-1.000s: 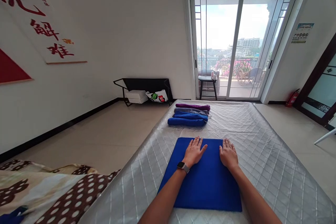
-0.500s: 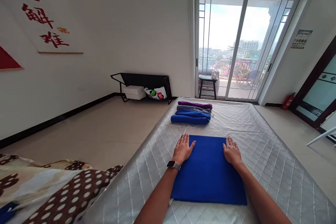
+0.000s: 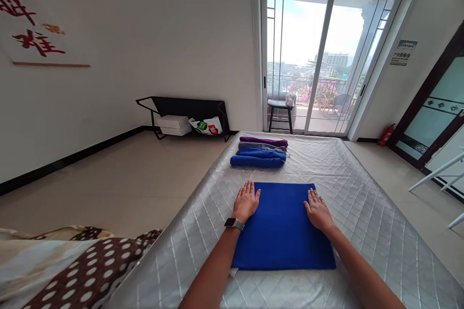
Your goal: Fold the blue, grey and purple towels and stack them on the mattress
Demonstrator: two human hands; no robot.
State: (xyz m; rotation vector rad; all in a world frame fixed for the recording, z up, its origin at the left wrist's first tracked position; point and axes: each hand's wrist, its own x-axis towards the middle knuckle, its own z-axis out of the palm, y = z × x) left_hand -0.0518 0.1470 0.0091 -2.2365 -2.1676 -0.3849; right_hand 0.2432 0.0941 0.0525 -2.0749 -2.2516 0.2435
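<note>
A blue cloth [image 3: 284, 231], folded into a flat rectangle, lies on the silver quilted mattress [image 3: 184, 246]. My left hand [image 3: 246, 201] rests flat on its far left edge, fingers stretched forward; a watch [image 3: 234, 223] is on that wrist. On the far right edge lies my right hand [image 3: 318, 209], palm down with fingers out. Beyond the cloth, several rolled cloths sit side by side: a blue roll [image 3: 257, 161] nearest, another blue roll [image 3: 261, 152], a grey roll [image 3: 261, 146] and a purple roll [image 3: 263, 141] farthest.
A brown polka-dot blanket [image 3: 90, 270] lies at the lower left. Against the wall stands a black rack [image 3: 188, 106] with white boxes [image 3: 173, 124]. Sliding glass doors [image 3: 326, 58] with a stool [image 3: 280, 105] behind them are ahead. A fire extinguisher [image 3: 386, 135] and white chair legs [image 3: 435, 174] are at right.
The camera view has turned slightly to the right. My right hand has slid a little nearer along the cloth's right edge; both hands stay flat on it.
</note>
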